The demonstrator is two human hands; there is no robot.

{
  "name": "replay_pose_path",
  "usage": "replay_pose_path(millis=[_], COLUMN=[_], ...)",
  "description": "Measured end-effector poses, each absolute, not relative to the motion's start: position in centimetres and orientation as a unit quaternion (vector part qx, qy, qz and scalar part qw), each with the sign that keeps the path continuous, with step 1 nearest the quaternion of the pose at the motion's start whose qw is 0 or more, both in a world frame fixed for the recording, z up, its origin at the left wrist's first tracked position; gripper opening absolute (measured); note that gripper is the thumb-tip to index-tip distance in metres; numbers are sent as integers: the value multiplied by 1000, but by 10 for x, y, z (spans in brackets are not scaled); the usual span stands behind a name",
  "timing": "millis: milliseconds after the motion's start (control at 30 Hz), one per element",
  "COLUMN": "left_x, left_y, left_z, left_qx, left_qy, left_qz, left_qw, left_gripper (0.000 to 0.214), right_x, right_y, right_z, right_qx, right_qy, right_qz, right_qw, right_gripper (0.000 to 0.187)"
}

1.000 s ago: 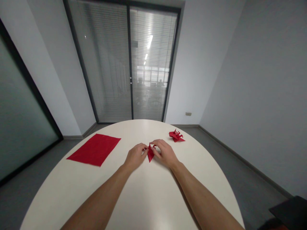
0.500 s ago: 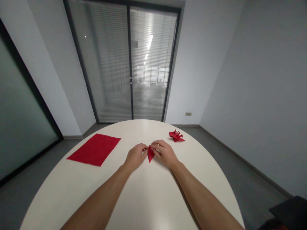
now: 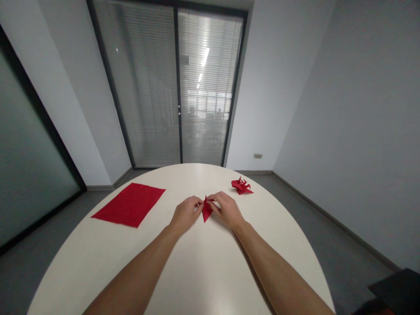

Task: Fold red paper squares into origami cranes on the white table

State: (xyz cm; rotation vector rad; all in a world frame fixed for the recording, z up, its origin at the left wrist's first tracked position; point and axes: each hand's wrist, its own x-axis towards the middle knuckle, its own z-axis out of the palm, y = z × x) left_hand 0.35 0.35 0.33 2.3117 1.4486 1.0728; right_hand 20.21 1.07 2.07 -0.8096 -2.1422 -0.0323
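Note:
A small piece of folded red paper (image 3: 206, 211) is held between my two hands over the middle of the table. One point of it hangs down toward me, and a thin tip sticks up at the top. My left hand (image 3: 187, 213) pinches its left side with thumb and fingertips. On its right side, my right hand (image 3: 226, 209) grips it, fingers bent and covering part of the paper. Folded red paper cranes (image 3: 242, 186) lie in a small cluster beyond my right hand.
A flat red sheet of paper (image 3: 131, 205) lies on the left of the round white table (image 3: 193, 275). Behind the table stands a glass door with blinds (image 3: 206, 131). A black object (image 3: 398, 291) shows at the lower right.
The right hand's fingers have drawn back slightly from the top of the folded paper, so its upper tip now shows. The left hand has hardly moved.

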Motion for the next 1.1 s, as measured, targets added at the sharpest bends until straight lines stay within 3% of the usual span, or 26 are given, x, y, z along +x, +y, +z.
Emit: replay_pose_path(millis=[1100], left_x=[4], left_y=[3], left_z=[5], left_qx=[785], left_qy=[499], left_qz=[354], left_qw=[97], left_gripper=[13], right_x=[200], right_y=[9], right_z=[23], right_qx=[-298], right_qy=[-872], right_qz=[2], right_qw=[389], right_gripper=[13])
